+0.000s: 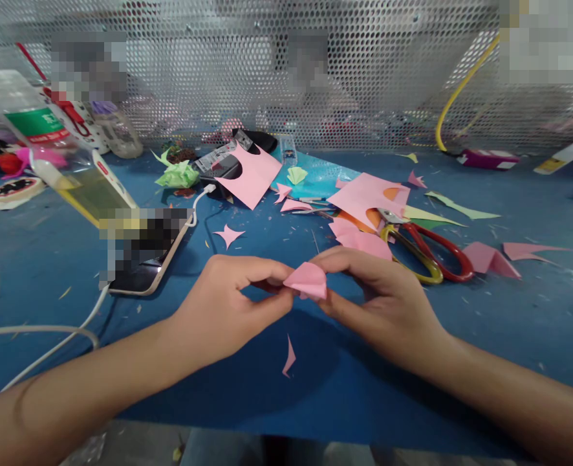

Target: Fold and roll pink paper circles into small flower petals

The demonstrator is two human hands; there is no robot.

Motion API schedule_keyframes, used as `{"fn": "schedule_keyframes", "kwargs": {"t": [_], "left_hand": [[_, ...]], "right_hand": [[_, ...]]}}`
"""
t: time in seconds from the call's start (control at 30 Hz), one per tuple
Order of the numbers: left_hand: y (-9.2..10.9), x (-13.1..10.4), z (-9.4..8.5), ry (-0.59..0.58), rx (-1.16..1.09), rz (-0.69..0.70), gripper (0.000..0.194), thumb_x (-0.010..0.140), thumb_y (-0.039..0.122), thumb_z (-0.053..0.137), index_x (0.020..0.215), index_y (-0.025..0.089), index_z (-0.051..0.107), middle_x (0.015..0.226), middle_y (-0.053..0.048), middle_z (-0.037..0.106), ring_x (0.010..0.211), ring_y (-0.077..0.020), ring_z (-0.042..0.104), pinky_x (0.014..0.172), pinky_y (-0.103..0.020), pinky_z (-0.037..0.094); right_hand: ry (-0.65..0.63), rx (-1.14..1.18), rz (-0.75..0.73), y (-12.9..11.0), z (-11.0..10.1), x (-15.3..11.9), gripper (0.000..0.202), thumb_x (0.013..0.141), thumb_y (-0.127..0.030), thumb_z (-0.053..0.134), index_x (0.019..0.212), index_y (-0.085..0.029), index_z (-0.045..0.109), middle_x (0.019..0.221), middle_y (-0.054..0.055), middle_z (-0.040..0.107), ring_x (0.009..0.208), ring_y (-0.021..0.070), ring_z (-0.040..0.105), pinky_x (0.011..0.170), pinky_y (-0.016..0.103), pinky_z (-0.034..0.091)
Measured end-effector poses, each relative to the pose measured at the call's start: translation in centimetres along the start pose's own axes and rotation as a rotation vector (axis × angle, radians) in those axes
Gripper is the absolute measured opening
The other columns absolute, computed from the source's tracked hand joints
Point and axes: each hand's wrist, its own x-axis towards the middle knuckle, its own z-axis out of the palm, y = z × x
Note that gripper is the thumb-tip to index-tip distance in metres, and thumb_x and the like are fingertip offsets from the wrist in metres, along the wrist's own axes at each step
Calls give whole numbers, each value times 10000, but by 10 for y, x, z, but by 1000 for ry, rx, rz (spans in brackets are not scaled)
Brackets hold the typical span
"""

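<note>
Between my two hands, above the front of the blue table, is a small folded piece of pink paper (308,281). My left hand (238,294) pinches its left edge between thumb and fingers. On the other side, my right hand (374,294) grips the right edge in the same way. Below them a thin pink paper sliver (290,357) lies on the table. Scissors (425,249) with red and yellow handles rest just beyond my right hand, beside rounded pink paper pieces (359,239). A star-shaped pink scrap (229,236) lies past my left hand.
A phone (145,268) with a white cable leans by a bottle of yellowish liquid (87,178) at left. Cut pink sheets (255,171), crumpled green paper (177,175) and a blue packet (315,171) lie farther back. A perforated metal panel (209,77) closes off the far side.
</note>
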Motion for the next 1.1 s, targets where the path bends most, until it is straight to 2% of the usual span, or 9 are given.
{"fn": "schedule_keyframes", "kwargs": {"t": [0.13, 0.23, 0.33, 0.4, 0.57, 0.87, 1.1], "left_hand": [[-1, 0, 0, -76, 25, -34, 143, 742, 106, 538, 731, 179, 661, 649, 39, 663, 666, -122, 634, 591, -188, 486], [-1, 0, 0, -123, -19, -43, 79, 752, 159, 566, 768, 169, 643, 726, 17, 673, 701, -127, 632, 650, -213, 505], [0, 0, -1, -116, -109, -44, 149, 747, 250, 620, 877, 176, 623, 866, -3, 674, 776, -124, 628, 715, -215, 513], [0, 0, -3, -87, -145, -36, 137, 782, 263, 590, 896, 194, 622, 895, 1, 668, 791, -109, 620, 699, -187, 509], [-2, 3, -6, -57, -81, -18, 98, 793, 241, 568, 789, 185, 647, 786, 9, 661, 694, -92, 598, 616, -159, 493], [-2, 5, -9, -153, 15, -22, 103, 766, 222, 578, 743, 160, 657, 723, -2, 636, 640, -90, 573, 575, -177, 459], [-4, 6, -10, -290, -27, -58, 120, 776, 218, 564, 717, 171, 658, 686, 6, 616, 612, -89, 543, 537, -184, 422]], "right_hand": [[-3, -35, -15, 0, 0, 1, 106, 742, -124, 595, 804, -209, 580, 793, 6, 653, 742, 134, 604, 664, 254, 495], [-9, -36, -8, 0, 0, 1, 99, 751, -110, 579, 775, -206, 577, 764, 0, 644, 715, 122, 600, 644, 236, 490], [-2, -45, 10, -1, -1, 1, 105, 754, -101, 569, 749, -206, 575, 732, -1, 637, 676, 113, 588, 616, 225, 480], [-9, -45, 14, -1, -1, 1, 106, 748, -100, 572, 743, -206, 574, 731, -2, 638, 671, 112, 585, 614, 225, 478], [-77, -41, 14, 0, -3, 1, 112, 740, -99, 566, 763, -205, 593, 747, 0, 644, 680, 117, 592, 637, 242, 485], [-163, -96, 27, 1, -4, 2, 89, 738, -126, 560, 765, -201, 600, 738, -1, 640, 673, 114, 590, 627, 233, 477], [-241, -124, 10, 0, -2, -1, 84, 725, -113, 549, 741, -189, 583, 737, 12, 636, 682, 124, 584, 628, 243, 475]]}}
